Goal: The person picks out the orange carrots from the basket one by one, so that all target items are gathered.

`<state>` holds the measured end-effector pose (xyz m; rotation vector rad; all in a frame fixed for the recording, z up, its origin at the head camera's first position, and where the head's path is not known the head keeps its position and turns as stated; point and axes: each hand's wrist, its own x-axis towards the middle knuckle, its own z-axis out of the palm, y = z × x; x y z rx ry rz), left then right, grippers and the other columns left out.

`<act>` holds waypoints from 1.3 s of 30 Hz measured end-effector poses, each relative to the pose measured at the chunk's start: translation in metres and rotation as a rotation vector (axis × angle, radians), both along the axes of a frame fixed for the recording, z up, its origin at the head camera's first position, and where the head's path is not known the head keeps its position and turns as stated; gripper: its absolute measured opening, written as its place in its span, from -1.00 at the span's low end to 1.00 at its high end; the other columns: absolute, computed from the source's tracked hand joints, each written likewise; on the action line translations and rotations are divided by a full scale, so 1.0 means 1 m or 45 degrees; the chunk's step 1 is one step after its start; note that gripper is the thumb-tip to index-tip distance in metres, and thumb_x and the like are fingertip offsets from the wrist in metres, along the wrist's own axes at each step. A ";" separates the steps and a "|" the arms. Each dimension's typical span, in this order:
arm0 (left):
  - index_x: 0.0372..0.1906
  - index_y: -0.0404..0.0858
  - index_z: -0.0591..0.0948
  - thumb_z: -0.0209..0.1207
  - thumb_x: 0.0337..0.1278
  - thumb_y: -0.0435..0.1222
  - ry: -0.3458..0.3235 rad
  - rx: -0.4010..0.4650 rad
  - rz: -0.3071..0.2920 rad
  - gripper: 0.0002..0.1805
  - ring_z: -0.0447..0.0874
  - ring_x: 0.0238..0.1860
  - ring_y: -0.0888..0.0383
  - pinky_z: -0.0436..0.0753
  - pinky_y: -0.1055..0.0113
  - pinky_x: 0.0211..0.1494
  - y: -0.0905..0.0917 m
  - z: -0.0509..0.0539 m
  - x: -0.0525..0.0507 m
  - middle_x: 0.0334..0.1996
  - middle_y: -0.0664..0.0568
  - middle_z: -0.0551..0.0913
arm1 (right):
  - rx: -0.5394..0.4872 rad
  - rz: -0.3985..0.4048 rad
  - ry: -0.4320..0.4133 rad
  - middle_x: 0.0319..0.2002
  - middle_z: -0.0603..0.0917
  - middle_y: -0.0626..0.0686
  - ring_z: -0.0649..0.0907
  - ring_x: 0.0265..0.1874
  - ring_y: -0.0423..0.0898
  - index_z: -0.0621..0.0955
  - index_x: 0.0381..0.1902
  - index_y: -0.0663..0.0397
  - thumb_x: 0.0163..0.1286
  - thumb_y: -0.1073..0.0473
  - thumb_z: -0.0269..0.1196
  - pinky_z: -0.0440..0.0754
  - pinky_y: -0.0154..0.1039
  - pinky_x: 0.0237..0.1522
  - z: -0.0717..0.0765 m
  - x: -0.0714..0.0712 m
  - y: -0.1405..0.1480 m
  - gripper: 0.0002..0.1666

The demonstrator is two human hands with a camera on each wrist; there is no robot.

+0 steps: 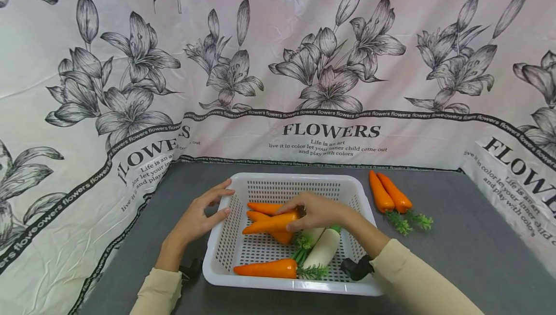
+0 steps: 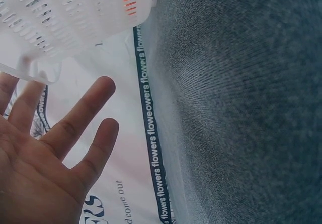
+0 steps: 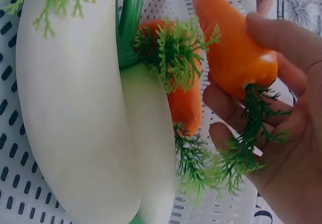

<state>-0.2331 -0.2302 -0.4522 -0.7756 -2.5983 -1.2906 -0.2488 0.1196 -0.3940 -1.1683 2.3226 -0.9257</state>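
Note:
A white perforated plastic basket (image 1: 286,283) stands on the grey table. My right hand (image 1: 319,211) is over its middle and pinches a toy carrot (image 3: 236,48) between thumb and fingers, its green leaves hanging by the palm. Other carrots (image 1: 262,208) lie under and behind the held one, partly hidden. White radishes (image 3: 75,108) lie beside them toward the right, and one more carrot (image 1: 266,269) lies along the front wall. My left hand (image 1: 197,216) is at the basket's left rim, fingers spread and fairly straight, some fingertips touching the rim.
Two carrots with green leaves (image 1: 393,197) lie on the table to the right of the basket. Behind and at the sides hangs a white cloth (image 1: 330,136) with flower prints. A dark object (image 1: 357,269) sits by the basket's right front corner under my wrist.

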 end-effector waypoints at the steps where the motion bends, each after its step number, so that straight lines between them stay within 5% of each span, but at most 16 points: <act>1: 0.35 -0.11 0.55 0.20 0.34 -0.19 0.002 -0.004 -0.001 -0.51 0.60 0.07 0.08 0.56 -0.13 0.20 0.000 0.000 0.000 0.58 0.08 0.28 | -0.012 0.007 -0.006 0.04 0.75 -0.09 0.61 -0.26 -0.22 0.66 0.26 -0.08 0.34 0.12 0.37 0.61 -0.29 -0.18 0.002 0.000 0.001 -0.49; 8: 0.35 -0.11 0.54 0.22 0.33 -0.19 0.006 0.004 -0.003 -0.50 0.60 0.11 0.06 0.56 -0.13 0.18 0.000 -0.002 -0.002 0.58 0.08 0.28 | -0.084 -0.044 -0.031 0.01 0.75 0.01 0.64 -0.26 -0.20 0.63 0.29 0.01 0.36 0.08 0.37 0.68 -0.25 -0.15 0.014 -0.003 0.021 -0.46; 14: 0.35 -0.05 0.55 0.24 0.32 -0.18 -0.009 0.014 0.008 -0.49 0.60 0.08 0.15 0.58 -0.14 0.16 -0.001 -0.002 -0.002 0.58 0.15 0.27 | -0.099 -0.114 0.050 0.05 0.76 -0.02 0.64 -0.28 -0.20 0.61 0.32 -0.01 0.40 0.03 0.35 0.67 -0.21 -0.17 0.027 -0.007 0.043 -0.45; 24: 0.35 -0.09 0.55 0.22 0.34 -0.19 0.013 -0.001 0.004 -0.51 0.61 0.06 0.11 0.61 -0.06 0.16 0.000 -0.003 -0.002 0.58 0.06 0.27 | -0.133 -0.359 0.080 0.09 0.73 0.00 0.67 -0.24 -0.09 0.60 0.33 -0.09 0.40 0.02 0.36 0.66 -0.21 -0.18 0.045 -0.002 0.082 -0.44; 32: 0.35 -0.09 0.55 0.22 0.34 -0.20 0.010 0.005 0.003 -0.51 0.61 0.09 0.06 0.61 -0.09 0.15 0.001 -0.002 -0.002 0.58 0.05 0.27 | -0.168 -0.605 0.075 0.05 0.71 0.09 0.67 -0.18 0.02 0.57 0.36 -0.15 0.41 -0.04 0.34 0.67 -0.09 -0.12 0.044 0.002 0.121 -0.42; 39: 0.35 -0.07 0.55 0.22 0.34 -0.20 0.008 0.004 0.004 -0.51 0.61 0.06 0.08 0.63 0.10 0.12 0.002 -0.001 -0.001 0.58 0.04 0.27 | -0.222 -0.781 0.151 0.15 0.66 0.16 0.66 -0.18 -0.04 0.50 0.43 -0.07 0.46 -0.02 0.30 0.66 -0.26 -0.22 0.036 0.005 0.155 -0.38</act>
